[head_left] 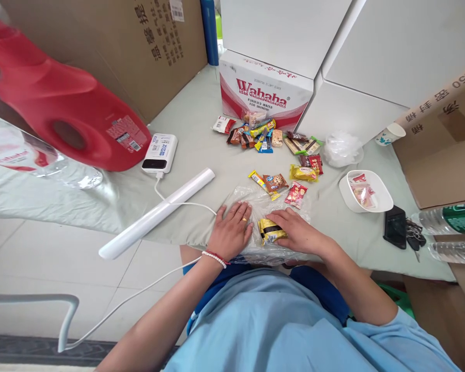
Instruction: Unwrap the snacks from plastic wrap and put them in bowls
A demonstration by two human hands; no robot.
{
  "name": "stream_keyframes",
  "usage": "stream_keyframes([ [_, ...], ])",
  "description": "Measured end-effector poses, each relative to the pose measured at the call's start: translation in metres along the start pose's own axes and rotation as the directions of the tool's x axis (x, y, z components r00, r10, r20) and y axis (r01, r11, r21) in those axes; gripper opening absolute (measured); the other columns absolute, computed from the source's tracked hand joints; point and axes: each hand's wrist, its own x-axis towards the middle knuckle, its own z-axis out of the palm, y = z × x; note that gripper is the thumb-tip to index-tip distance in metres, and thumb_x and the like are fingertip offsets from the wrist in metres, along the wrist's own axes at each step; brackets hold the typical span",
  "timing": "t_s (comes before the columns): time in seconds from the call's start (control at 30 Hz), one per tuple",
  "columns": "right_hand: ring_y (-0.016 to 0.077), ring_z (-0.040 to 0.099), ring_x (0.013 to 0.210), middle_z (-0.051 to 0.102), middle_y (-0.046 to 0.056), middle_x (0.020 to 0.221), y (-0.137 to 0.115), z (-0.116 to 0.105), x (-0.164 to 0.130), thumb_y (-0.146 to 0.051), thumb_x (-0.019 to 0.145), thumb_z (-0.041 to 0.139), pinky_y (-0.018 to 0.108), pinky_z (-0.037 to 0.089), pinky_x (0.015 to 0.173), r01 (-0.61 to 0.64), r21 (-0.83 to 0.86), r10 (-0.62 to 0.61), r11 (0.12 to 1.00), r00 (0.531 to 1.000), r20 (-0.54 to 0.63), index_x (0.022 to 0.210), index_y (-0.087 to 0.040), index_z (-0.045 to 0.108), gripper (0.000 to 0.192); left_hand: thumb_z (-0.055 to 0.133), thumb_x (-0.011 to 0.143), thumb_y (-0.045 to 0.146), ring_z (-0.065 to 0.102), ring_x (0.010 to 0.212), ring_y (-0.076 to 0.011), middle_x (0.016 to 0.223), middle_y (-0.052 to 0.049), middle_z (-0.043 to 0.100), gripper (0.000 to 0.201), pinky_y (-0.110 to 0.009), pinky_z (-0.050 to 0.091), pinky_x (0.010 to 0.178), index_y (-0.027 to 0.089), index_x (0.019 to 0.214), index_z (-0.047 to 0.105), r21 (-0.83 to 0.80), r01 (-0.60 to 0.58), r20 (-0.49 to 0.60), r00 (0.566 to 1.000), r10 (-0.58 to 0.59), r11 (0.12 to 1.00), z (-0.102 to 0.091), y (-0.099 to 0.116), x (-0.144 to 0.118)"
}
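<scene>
A clear plastic bag lies flat at the near edge of the cloth-covered table. My left hand presses flat on the bag's left part, fingers spread. My right hand rests on the bag's right part, its fingers on a yellow and black snack packet that seems to lie inside the bag. Just beyond the bag lie a yellow bar, a cookie packet, a red packet and a yellow packet.
A heap of snack packets lies before the Wahaha box. A white bowl with wrappers, a phone, keys and bottles sit at right. A white tube, power bank with cable and red jug are left.
</scene>
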Motion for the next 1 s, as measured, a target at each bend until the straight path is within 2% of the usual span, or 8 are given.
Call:
stream_keyframes([
  [0.13,0.0341,0.054,0.114,0.065,0.014,0.130,-0.011,0.005,0.004,-0.020,0.084,0.074,0.049,0.046,0.097,-0.013,-0.147,0.015,0.989,1.000,0.015,0.146,-0.022,0.054,0.066,0.039,0.106,0.036,0.045,0.149,-0.0288,0.159,-0.012,0.051,0.050,-0.056,0.024,0.124,0.020,0.153,0.051,0.006,0.001,0.001,1.000,-0.001,1.000,0.000,0.000,0.000],
  [0.23,0.0336,0.054,0.111,0.067,0.015,0.124,-0.014,0.001,0.002,-0.018,0.083,0.072,0.048,0.046,0.096,-0.028,-0.179,0.030,0.984,1.000,0.007,0.143,-0.019,0.057,0.062,0.039,0.107,0.036,0.044,0.150,-0.0284,0.160,-0.012,0.049,0.050,-0.056,0.025,0.124,0.020,0.152,0.051,0.011,0.010,0.010,1.000,-0.010,1.000,0.000,0.002,-0.002],
  [0.43,0.0315,0.050,0.116,0.062,0.014,0.130,-0.017,-0.013,0.002,-0.020,0.085,0.071,0.046,0.043,0.105,-0.108,-0.103,0.089,0.989,0.981,-0.174,0.147,-0.016,0.051,0.065,0.036,0.108,0.036,0.043,0.151,-0.0287,0.162,-0.013,0.046,0.053,-0.059,0.021,0.125,0.017,0.156,0.046,0.026,0.042,0.029,0.999,-0.043,0.999,0.001,0.008,-0.011],
  [0.63,0.0331,0.051,0.114,0.064,0.015,0.127,-0.030,0.004,0.020,-0.022,0.090,0.069,0.045,0.044,0.098,-0.174,-0.216,0.156,0.961,0.983,-0.100,0.146,-0.015,0.053,0.059,0.035,0.108,0.037,0.046,0.149,-0.0288,0.160,-0.015,0.048,0.053,-0.057,0.025,0.124,0.017,0.156,0.045,0.022,0.061,0.005,0.998,-0.061,0.998,0.004,0.006,-0.012],
  [0.77,0.0338,0.051,0.117,0.063,0.016,0.133,-0.030,0.013,0.021,-0.028,0.091,0.072,0.046,0.046,0.098,-0.200,-0.220,0.180,0.955,0.978,-0.107,0.150,-0.015,0.050,0.064,0.038,0.107,0.035,0.048,0.147,-0.0316,0.159,-0.017,0.050,0.051,-0.058,0.028,0.123,0.014,0.152,0.049,0.026,0.074,-0.050,0.996,-0.072,0.997,-0.007,0.006,-0.015],
  [0.87,0.0351,0.050,0.123,0.056,0.017,0.147,-0.029,0.011,0.015,-0.036,0.092,0.074,0.050,0.046,0.103,-0.181,-0.176,0.162,0.968,0.980,-0.116,0.154,-0.016,0.046,0.071,0.044,0.105,0.031,0.048,0.147,-0.0328,0.154,-0.018,0.055,0.047,-0.060,0.022,0.125,0.014,0.149,0.051,0.036,0.002,-0.115,0.993,0.002,0.999,-0.023,0.006,-0.022],
  [1.0,0.0361,0.047,0.133,0.040,0.017,0.162,-0.028,0.007,-0.011,-0.049,0.095,0.069,0.056,0.044,0.110,-0.130,-0.076,0.111,0.989,0.971,-0.211,0.156,-0.020,0.043,0.073,0.048,0.102,0.023,0.055,0.140,-0.0286,0.146,-0.015,0.063,0.048,-0.057,0.019,0.127,0.017,0.150,0.049,0.000,-0.214,-0.031,0.976,0.213,0.977,-0.043,-0.005,-0.039],
])
